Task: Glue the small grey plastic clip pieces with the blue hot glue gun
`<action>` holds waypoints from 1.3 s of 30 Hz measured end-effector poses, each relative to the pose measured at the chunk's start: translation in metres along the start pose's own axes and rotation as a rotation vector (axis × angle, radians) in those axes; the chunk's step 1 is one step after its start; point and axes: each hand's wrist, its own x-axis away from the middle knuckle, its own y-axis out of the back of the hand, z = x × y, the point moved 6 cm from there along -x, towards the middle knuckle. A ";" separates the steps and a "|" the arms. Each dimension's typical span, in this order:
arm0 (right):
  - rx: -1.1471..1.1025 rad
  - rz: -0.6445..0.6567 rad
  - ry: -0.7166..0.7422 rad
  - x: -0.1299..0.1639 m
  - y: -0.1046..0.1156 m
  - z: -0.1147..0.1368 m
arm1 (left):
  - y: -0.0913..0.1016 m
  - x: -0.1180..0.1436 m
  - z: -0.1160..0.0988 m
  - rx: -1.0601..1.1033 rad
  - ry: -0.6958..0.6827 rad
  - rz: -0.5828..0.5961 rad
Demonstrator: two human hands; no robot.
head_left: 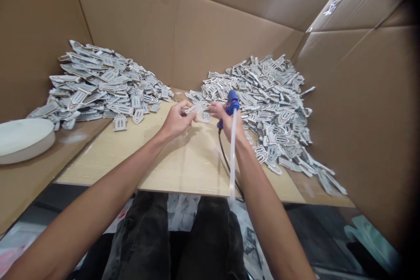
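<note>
Between both hands' fingers (pixel 187 106), white cutout (pixel 199 107)

The table (pixel 183 170) is pale wood board, smooth and matt, walled from nine to three o'clock by matt brown corrugated cardboard (pixel 210 30). The heaped cut-out pieces (pixel 269 96) at one o'clock and the second heap (pixel 101 83) at ten look like flat grey-white card or foam, dull-surfaced. The glue gun (pixel 231 106) is glossy blue plastic, its glue stick (pixel 232 153) translucent and smooth.
</note>
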 end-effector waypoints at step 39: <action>-0.314 -0.198 0.038 -0.011 0.033 0.011 | -0.003 0.003 -0.004 0.263 0.258 0.020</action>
